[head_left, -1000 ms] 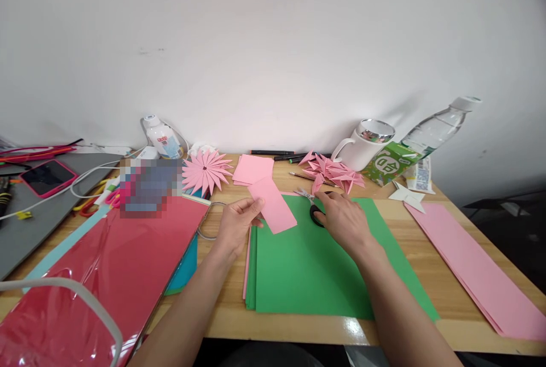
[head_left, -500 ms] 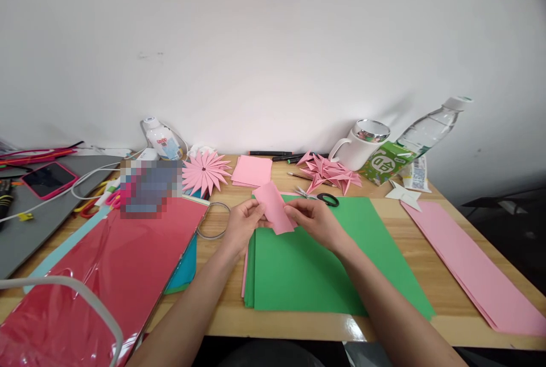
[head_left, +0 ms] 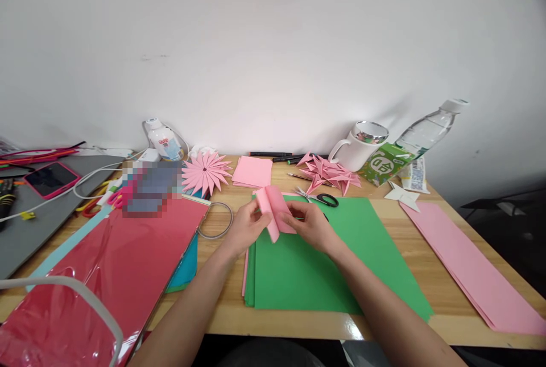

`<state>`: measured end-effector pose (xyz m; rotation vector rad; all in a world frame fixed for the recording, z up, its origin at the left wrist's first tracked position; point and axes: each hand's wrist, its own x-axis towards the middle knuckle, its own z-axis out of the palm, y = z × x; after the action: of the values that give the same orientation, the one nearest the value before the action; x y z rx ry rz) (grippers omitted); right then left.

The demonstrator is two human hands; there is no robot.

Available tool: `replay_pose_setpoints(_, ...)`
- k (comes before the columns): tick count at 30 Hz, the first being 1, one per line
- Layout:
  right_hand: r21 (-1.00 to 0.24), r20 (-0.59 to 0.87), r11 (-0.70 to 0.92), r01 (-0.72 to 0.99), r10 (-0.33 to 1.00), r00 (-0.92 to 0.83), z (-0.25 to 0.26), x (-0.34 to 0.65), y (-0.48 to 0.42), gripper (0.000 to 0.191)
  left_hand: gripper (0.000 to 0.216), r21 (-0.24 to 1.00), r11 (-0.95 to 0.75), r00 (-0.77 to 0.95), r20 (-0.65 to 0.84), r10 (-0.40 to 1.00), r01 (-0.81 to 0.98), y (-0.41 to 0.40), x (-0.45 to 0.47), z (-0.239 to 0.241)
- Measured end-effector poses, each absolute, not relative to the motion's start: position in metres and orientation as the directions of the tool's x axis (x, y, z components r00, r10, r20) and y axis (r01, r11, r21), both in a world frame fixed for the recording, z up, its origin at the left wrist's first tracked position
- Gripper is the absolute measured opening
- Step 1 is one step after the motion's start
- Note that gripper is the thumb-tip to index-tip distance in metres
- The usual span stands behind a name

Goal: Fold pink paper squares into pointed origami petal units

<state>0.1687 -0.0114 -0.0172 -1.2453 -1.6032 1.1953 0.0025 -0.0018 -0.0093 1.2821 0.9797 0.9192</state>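
Bright, even light — soft shadows behind the mug (head_left: 360,148) and bottle (head_left: 429,128), glare on the red wrapper (head_left: 106,276) — wide-angle bending at edges.

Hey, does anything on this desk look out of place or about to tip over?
The water bottle at the back right leans sharply rightward, its base hidden behind a green carton that also sits tilted. Nothing looks spilled. The left hand and right hand just hold a bent pink paper.

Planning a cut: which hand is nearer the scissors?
Right. The right hand sits just in front of the scissors; the left hand is farther left, across the paper both hold.
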Motion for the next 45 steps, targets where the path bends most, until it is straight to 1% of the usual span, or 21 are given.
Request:
replay_pose_setpoints(3,-0.979,-0.018,0.026,0.203,0.977,-0.213,-0.017,0.173,-0.009,0.036,0.024,0.991,0.131,0.254,-0.133,0.958,0.027,0.0,0.0,-0.014)
replay_pose_setpoints(6,-0.99,-0.083,-0.057,0.129,0.975,-0.207,-0.013,0.175,-0.009,0.038,0.028,0.978,0.203,0.206,-0.19,0.96,-0.047,0.001,-0.001,-0.014)
replay_pose_setpoints(8,-0.992,-0.127,-0.12,0.05,0.977,-0.174,-0.011,0.176,-0.009,0.037,0.034,0.963,0.237,0.224,-0.205,0.953,-0.13,0.001,-0.001,-0.01)
replay_pose_setpoints(10,-0.983,-0.167,-0.175,-0.056,0.978,-0.124,-0.012,0.178,-0.008,0.036,0.038,0.955,0.241,0.27,-0.189,0.944,-0.173,0.0,-0.002,-0.006)
replay_pose_setpoints(12,-0.965,-0.202,-0.212,-0.152,0.976,-0.078,-0.014,0.179,-0.006,0.034,0.035,0.971,0.194,0.315,-0.142,0.938,-0.138,-0.001,-0.003,-0.003)
replay_pose_setpoints(15,-0.935,-0.266,-0.265,-0.233,0.963,-0.029,-0.015,0.18,-0.003,0.035,0.022,0.997,0.073,0.366,-0.061,0.929,-0.019,-0.001,-0.004,-0.002)
replay_pose_setpoints(17,-0.912,-0.314,-0.306,-0.273,0.949,-0.016,-0.012,0.18,-0.003,0.04,0.019,0.999,0.007,0.365,-0.021,0.931,0.039,-0.001,-0.003,-0.003)
replay_pose_setpoints(19,-0.901,-0.332,-0.33,-0.282,0.942,-0.042,-0.009,0.18,-0.004,0.047,0.02,0.996,-0.036,0.335,0.006,0.942,0.082,-0.001,-0.003,-0.004)
replay_pose_setpoints(21,-0.92,-0.294,-0.307,-0.244,0.952,-0.091,-0.008,0.18,-0.005,0.047,0.023,0.994,-0.054,0.336,0.018,0.942,0.096,-0.001,-0.003,-0.002)
replay_pose_setpoints(23,-0.953,-0.222,-0.239,-0.187,0.969,-0.105,-0.009,0.182,-0.005,0.05,0.032,0.998,-0.016,0.413,-0.009,0.911,0.058,-0.003,-0.004,0.002)
replay_pose_setpoints(25,-0.978,-0.153,-0.161,-0.133,0.986,-0.071,-0.011,0.183,-0.005,0.058,0.053,0.995,0.096,0.539,-0.068,0.839,-0.025,-0.005,-0.006,0.008)
replay_pose_setpoints(27,-0.992,-0.097,-0.1,-0.08,0.995,-0.03,-0.013,0.184,-0.005,0.06,0.076,0.963,0.241,0.639,-0.11,0.761,-0.122,-0.007,-0.007,0.011)
replay_pose_setpoints(28,-0.995,-0.076,-0.077,-0.058,0.997,-0.025,-0.012,0.184,-0.005,0.059,0.083,0.939,0.304,0.659,-0.128,0.741,-0.159,-0.008,-0.007,0.012)
replay_pose_setpoints(29,-0.997,-0.059,-0.06,-0.041,0.998,-0.03,-0.012,0.183,-0.006,0.059,0.084,0.918,0.348,0.65,-0.149,0.746,-0.189,-0.008,-0.007,0.011)
replay_pose_setpoints(30,-0.999,-0.047,-0.048,-0.024,0.998,-0.048,-0.011,0.182,-0.007,0.058,0.077,0.906,0.37,0.614,-0.175,0.769,-0.205,-0.008,-0.006,0.009)
replay_pose_setpoints(31,-0.999,-0.038,-0.039,-0.008,0.997,-0.071,-0.01,0.18,-0.008,0.057,0.065,0.908,0.366,0.551,-0.203,0.809,-0.203,-0.007,-0.004,0.006)
replay_pose_setpoints(33,-1.0,-0.017,-0.014,0.025,0.994,-0.11,-0.01,0.175,-0.011,0.054,0.045,0.936,0.307,0.413,-0.214,0.885,-0.173,-0.006,0.0,-0.001)
replay_pose_setpoints(35,-0.999,0.018,0.021,0.026,0.993,-0.114,-0.01,0.17,-0.013,0.049,0.036,0.948,0.273,0.368,-0.198,0.908,-0.164,-0.006,0.003,-0.006)
replay_pose_setpoints(37,-0.999,0.042,0.042,-0.009,0.996,-0.077,-0.011,0.167,-0.014,0.045,0.034,0.943,0.276,0.356,-0.196,0.914,-0.187,-0.006,0.005,-0.007)
replay_pose_setpoints(41,-0.998,0.055,0.056,-0.038,0.998,0.032,-0.011,0.165,-0.015,0.045,0.037,0.929,0.297,0.342,-0.211,0.916,-0.219,-0.007,0.004,-0.004)
replay_pose_setpoints(45,-0.997,0.074,0.075,-0.018,0.996,0.05,-0.009,0.165,-0.016,0.041,0.04,0.928,0.311,0.376,-0.22,0.9,-0.203,-0.007,0.003,-0.003)
